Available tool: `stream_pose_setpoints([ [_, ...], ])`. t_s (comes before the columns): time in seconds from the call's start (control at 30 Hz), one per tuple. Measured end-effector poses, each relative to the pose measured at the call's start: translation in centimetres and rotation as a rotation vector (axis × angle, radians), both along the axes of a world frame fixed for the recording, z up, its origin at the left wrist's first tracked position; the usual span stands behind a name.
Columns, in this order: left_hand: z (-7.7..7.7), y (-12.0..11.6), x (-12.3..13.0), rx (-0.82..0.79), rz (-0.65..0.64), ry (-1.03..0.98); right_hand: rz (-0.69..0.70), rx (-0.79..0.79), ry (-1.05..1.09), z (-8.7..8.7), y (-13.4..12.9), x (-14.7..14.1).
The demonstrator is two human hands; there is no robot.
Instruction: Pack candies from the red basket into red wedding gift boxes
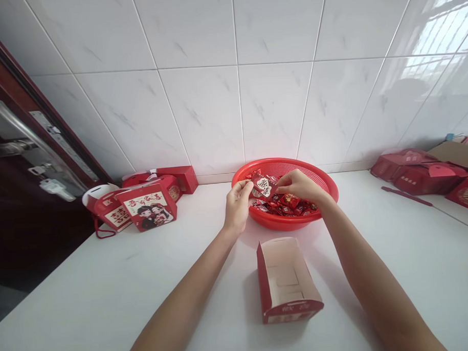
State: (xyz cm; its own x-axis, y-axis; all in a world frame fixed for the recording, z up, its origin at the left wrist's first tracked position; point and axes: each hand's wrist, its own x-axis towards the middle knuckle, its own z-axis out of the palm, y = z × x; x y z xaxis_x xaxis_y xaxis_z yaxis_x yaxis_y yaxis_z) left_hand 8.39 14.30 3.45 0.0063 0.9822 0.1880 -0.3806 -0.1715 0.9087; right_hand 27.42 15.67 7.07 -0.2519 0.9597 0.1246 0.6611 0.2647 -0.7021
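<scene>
"Holding something, were they?"

"Yes, a printed red packet (264, 187), with dark characters on a pale patch. The left hand (238, 201) pinched its left edge between thumb and fingers, and the right hand (298, 186) had a narrow fingertip grip on its right edge."

"Where was the packet, then?"

"Over the left part of the red plastic colander (332, 190). Just below the grip, glossy red-wrapped packets (289, 209) lay heaped inside the colander."

"And nearer the person than the grip?"

"An open-topped red carton (287, 276), between the forearms on the white tabletop (108, 297). Its pale inside faced up, and its curved, printed end panel was towards the person."

"What about left of the grip?"

"Well apart from it stood a cluster: a red gift box with a cartoon couple (148, 206), a red carton with a cord loop (114, 213) beside it, and more red boxes (182, 180) behind. Further left, keys (56, 188) hung at the door."

"To the right?"

"Folded red gift boxes (426, 174), well away, with a thin dark-red strip (407, 195) in front. Beyond the grip rose the tiled wall (201, 110)."
</scene>
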Motion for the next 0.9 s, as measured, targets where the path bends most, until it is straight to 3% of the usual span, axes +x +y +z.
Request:
stream_pose_setpoints([
  [0.17,0.0,-0.1,0.0,0.007,-0.004,0.025,-0.118,-0.015,0.2,0.7,-0.5,0.4],
  [0.37,0.0,-0.1,-0.1,0.001,0.006,0.028,-0.101,-0.014,0.346,0.7,-0.4,1.0],
  [0.6,0.0,-0.1,-0.1,0.01,-0.002,0.032,-0.114,0.002,0.207,0.5,-0.3,1.0],
  [0.73,-0.1,0.0,-0.2,0.022,-0.005,0.031,0.034,-0.071,0.085,0.2,-0.2,1.0],
  [0.9,0.0,-0.2,-0.1,0.021,-0.007,0.033,0.146,-0.131,-0.228,0.1,-0.2,0.9],
])
